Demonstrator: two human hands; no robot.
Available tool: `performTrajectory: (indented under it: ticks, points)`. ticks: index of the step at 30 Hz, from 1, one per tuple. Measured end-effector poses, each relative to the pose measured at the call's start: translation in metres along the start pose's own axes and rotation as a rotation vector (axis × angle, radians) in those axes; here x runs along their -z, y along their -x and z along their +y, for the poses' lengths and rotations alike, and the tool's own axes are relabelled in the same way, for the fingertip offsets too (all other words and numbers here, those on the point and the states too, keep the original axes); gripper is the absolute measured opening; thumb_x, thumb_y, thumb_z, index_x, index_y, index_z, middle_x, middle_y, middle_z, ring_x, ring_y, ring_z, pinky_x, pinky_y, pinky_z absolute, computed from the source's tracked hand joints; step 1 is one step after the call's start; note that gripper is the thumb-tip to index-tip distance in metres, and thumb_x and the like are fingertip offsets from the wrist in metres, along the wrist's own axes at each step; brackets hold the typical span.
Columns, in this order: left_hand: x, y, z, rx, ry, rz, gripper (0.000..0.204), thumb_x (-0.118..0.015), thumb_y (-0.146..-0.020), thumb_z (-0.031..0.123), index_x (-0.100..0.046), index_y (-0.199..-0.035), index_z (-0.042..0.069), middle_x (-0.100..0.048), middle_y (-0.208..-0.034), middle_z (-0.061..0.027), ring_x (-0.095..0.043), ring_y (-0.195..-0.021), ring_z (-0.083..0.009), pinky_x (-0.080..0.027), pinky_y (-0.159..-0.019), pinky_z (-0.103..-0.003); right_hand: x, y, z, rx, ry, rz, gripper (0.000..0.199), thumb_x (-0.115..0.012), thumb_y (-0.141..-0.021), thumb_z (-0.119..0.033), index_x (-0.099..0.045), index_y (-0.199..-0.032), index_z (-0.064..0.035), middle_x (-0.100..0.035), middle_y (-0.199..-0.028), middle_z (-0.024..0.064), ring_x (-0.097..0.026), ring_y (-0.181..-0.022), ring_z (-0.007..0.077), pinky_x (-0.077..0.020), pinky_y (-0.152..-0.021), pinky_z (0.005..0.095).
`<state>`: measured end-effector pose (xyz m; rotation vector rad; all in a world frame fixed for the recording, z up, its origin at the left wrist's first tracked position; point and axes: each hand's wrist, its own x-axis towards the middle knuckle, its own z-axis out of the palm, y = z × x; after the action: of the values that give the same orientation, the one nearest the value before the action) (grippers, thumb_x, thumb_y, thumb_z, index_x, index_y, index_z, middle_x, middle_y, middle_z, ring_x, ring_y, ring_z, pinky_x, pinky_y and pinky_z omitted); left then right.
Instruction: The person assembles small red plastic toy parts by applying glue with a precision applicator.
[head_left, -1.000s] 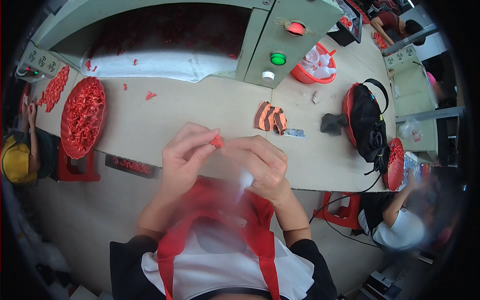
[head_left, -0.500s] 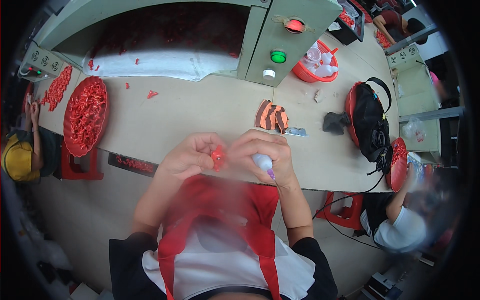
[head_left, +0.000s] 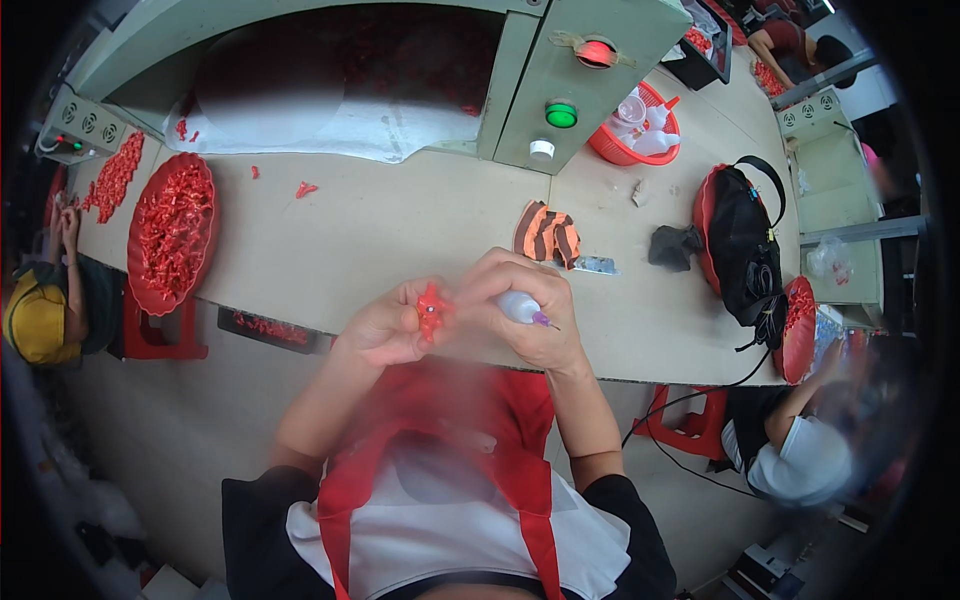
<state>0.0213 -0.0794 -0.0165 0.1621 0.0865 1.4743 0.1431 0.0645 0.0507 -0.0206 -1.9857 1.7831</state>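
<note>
Over the table's front edge, my left hand (head_left: 388, 322) pinches a small glossy red plastic piece (head_left: 429, 310) with a tiny pale spot on it. My right hand (head_left: 530, 310) is closed round a small white squeeze bottle (head_left: 518, 306). Its purple tip with a thin needle (head_left: 545, 320) points down and to the right, away from the red piece. The right thumb and forefinger reach close to the red piece; a blur there hides whether they touch it. Beyond my hands lie an orange-and-brown striped cloth (head_left: 546, 235) and a flat metal blade (head_left: 597, 265).
A scalloped red tray (head_left: 135, 250) heaped with red pieces stands left. Ahead is a green machine (head_left: 520, 100) with a white belt (head_left: 300, 135). A red basket (head_left: 612, 152) holds white bottles. A black bag (head_left: 748, 245) sits right. Co-workers (head_left: 800, 455) sit at both sides.
My left hand has turned the red piece more upright and shifted slightly left. My right hand has tilted, swinging the bottle's needle from pointing down toward the wrist to pointing more rightward.
</note>
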Motion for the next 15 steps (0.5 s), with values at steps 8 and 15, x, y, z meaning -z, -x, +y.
performTrajectory:
  ticks: [8, 15]
  points:
    - [-0.004, -0.001, -0.004, -0.047, 0.138, 0.046, 0.035, -0.068, -0.077, 0.007, -0.052, -0.108, 0.002, -0.057, -0.100, -0.0076, -0.057, -0.083, -0.0156, -0.051, -0.070, -0.023, 0.002, 0.002, 0.004, -0.226, 0.015, 0.175, 0.016, -0.066, -0.069, 0.003, -0.062, -0.084, 0.0013, -0.059, -0.085, 0.0053, -0.055, -0.072, 0.0126, -0.0433, -0.066, 0.0242]
    - [0.007, -0.003, -0.007, -0.108, 0.266, 0.033, 0.034, -0.061, -0.081, 0.004, -0.049, -0.113, 0.002, -0.052, -0.109, -0.0094, -0.055, -0.092, -0.0181, -0.053, -0.077, -0.027, 0.026, 0.026, 0.052, -0.416, 1.200, 0.415, 0.018, -0.068, -0.072, -0.012, -0.063, -0.086, -0.0028, -0.060, -0.090, 0.0119, -0.061, -0.066, 0.0277, -0.0479, -0.061, 0.0338]
